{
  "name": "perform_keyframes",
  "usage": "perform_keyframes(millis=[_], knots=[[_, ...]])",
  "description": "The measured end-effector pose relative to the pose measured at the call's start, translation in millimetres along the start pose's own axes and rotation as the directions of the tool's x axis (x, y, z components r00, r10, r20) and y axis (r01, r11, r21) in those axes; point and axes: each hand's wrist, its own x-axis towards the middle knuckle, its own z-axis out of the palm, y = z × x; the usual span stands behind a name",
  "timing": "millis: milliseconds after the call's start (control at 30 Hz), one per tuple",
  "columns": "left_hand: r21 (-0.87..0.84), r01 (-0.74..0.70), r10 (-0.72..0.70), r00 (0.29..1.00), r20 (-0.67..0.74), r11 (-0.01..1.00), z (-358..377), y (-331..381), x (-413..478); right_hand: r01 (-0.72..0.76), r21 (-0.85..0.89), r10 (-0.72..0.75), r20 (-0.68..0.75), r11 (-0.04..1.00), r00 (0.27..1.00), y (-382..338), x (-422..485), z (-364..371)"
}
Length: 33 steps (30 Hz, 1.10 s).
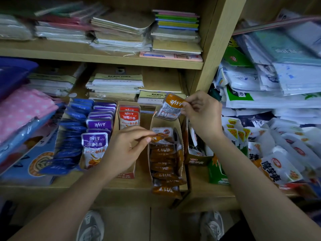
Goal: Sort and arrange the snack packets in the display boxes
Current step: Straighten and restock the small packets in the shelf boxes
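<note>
A narrow cardboard display box (157, 121) stands on the shelf, filled with a row of orange-brown snack packets (164, 168). My left hand (125, 148) pinches the top edge of the rearmost packet in that row (160, 135). My right hand (201, 111) holds another orange packet (171, 107) by its corner above the back of the box. To the left stand a box of red packets (128, 117) and a box of purple packets (97, 133), with blue packets (71, 145) beside them.
White and yellow packets (278, 153) lie heaped at the right, beside a green box (216, 171). Stacked notebooks (118, 84) fill the shelf behind the boxes. A wooden upright (213, 49) splits the shelving. Pink and blue wrapped goods (22, 108) sit at the left.
</note>
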Motion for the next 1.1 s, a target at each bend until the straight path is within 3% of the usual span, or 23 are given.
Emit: perform_keyframes(millis=[167, 333, 500, 633, 733, 833, 933, 1100], knots=[[-0.015, 0.024, -0.025, 0.998, -0.062, 1.000, 0, 1, 2, -0.001, 0.012, 0.001, 0.001, 1.000, 1.000, 0, 2, 1], [-0.105, 0.179, -0.196, 0.963, -0.185, 0.978, 8, 5, 14, 0.083, -0.120, -0.036, 0.352, 0.989, 0.935, 2, -1, 7], [-0.153, 0.215, -0.238, 0.959, -0.154, 0.964, 13, -1, 27, -0.030, 0.062, -0.005, 0.497, 0.998, 0.868, 1, 2, -2], [-0.134, 0.211, -0.230, 0.961, -0.153, 0.968, 12, -4, 29, -0.057, 0.167, -0.035, 0.503, 0.984, 0.864, -3, 3, -10], [-0.115, 0.200, -0.216, 0.965, -0.147, 0.973, 12, -4, 27, 0.077, -0.013, -0.060, 0.491, 0.997, 0.869, 0, 2, -5], [-0.104, 0.196, -0.212, 0.962, -0.173, 0.975, 10, -1, 21, 0.133, -0.205, -0.062, 0.322, 0.970, 0.945, 5, 3, 2], [-0.091, 0.191, -0.205, 0.964, -0.167, 0.977, 5, -1, 14, 0.109, -0.206, -0.068, 0.197, 0.972, 0.978, 7, 5, 2], [0.035, 0.078, -0.076, 0.994, -0.073, 0.996, -1, 0, 8, 0.167, -0.205, -0.123, 0.211, 0.965, 0.970, 8, 2, 4]])
